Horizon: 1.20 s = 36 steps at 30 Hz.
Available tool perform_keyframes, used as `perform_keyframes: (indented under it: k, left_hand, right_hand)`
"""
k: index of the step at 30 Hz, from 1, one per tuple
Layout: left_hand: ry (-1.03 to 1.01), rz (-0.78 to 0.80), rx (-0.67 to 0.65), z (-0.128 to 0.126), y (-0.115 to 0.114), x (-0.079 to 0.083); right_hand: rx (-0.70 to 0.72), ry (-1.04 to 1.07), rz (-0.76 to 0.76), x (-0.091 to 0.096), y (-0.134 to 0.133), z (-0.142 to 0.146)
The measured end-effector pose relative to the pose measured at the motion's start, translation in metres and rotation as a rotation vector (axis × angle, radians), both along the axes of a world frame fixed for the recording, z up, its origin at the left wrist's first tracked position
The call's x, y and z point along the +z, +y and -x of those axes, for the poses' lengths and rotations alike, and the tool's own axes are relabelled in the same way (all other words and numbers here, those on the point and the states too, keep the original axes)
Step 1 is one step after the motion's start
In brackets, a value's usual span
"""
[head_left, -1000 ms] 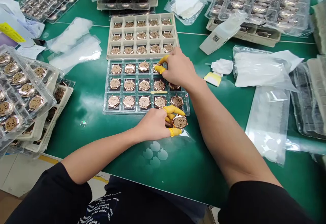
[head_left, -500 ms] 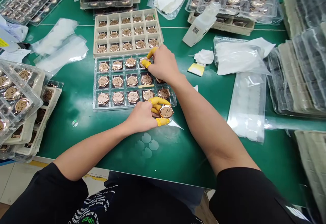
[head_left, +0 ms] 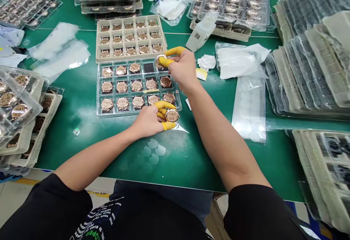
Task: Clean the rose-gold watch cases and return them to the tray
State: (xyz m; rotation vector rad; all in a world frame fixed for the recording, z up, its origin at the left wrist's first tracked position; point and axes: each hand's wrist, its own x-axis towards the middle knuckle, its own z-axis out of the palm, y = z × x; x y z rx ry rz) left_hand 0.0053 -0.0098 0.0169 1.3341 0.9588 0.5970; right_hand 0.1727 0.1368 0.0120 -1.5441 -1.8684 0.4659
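My left hand (head_left: 155, 118), in yellow finger cots, grips a rose-gold watch case (head_left: 172, 115) by its edges, its marked back facing up, just off the front right corner of the clear plastic tray (head_left: 125, 114). Above that tray's back right corner, my right hand (head_left: 180, 65) pinches a second watch case (head_left: 159, 61) between thumb and fingers, also in yellow cots. Left of it, one compartment (head_left: 149, 68) shows only its dark bottom. Several watch cases (head_left: 136, 85) lie back-up in the other compartments. A thin yellowish stick (head_left: 151, 91) rests across the tray.
Behind is a beige tray (head_left: 131, 56) of watch cases. Stacked trays (head_left: 30, 123) stand at left, more (head_left: 308, 69) at right. A white bottle (head_left: 201, 32), white wipes (head_left: 206, 62) and bagged white sheets (head_left: 237, 63) lie right of the trays. Clear film (head_left: 180, 128) lies near my left hand.
My right hand has lifted a watch case out of its back-row compartment and moved right with it. My left hand still holds its watch case. The camera view has shifted slightly.
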Motion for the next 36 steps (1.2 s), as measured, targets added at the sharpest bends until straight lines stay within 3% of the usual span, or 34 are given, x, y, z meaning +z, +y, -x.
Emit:
perform_keyframes:
  k: [4, 8, 11, 14, 16, 19, 21, 24, 27, 30, 36]
  left_hand:
    - [-0.018, 0.017, -0.010, 0.000, 0.000, -0.002]
    - [-0.036, 0.015, -0.026, 0.001, 0.000, -0.004]
    - [-0.028, 0.005, -0.025, 0.002, 0.000, -0.004]
    - [-0.012, 0.006, -0.016, 0.002, -0.001, -0.004]
    - [-0.006, 0.003, -0.008, 0.002, -0.001, -0.003]
    - [0.007, -0.010, 0.020, 0.000, -0.001, -0.003]
    - [0.012, -0.018, 0.041, -0.001, -0.001, -0.002]
    - [0.005, -0.017, 0.061, -0.001, -0.002, -0.001]
    - [-0.019, -0.001, 0.068, 0.000, -0.002, -0.003]
    - [-0.063, 0.002, 0.061, 0.000, -0.002, -0.007]
    - [-0.075, 0.037, 0.110, -0.001, -0.002, -0.008]
  right_hand:
    - [-0.066, 0.101, 0.113, -0.001, 0.009, 0.028]
    - [-0.114, -0.047, -0.016, 0.008, 0.012, 0.028]
    - [-0.238, -0.039, -0.125, 0.020, -0.010, -0.007]
    - [-0.307, -0.031, -0.100, 0.021, -0.061, -0.057]
    - [-0.309, -0.095, -0.048, 0.011, -0.100, -0.084]
    - [-0.164, -0.139, -0.034, -0.009, -0.141, -0.102]
    - [-0.170, -0.170, -0.057, -0.016, -0.151, -0.099]
    - [-0.127, -0.072, -0.098, -0.008, -0.152, -0.084]
    - [0.063, 0.106, -0.220, 0.008, -0.157, -0.061]
    - [0.248, 0.091, -0.339, 0.015, -0.164, -0.039]
    - [0.256, 0.047, -0.407, 0.008, -0.167, -0.032]
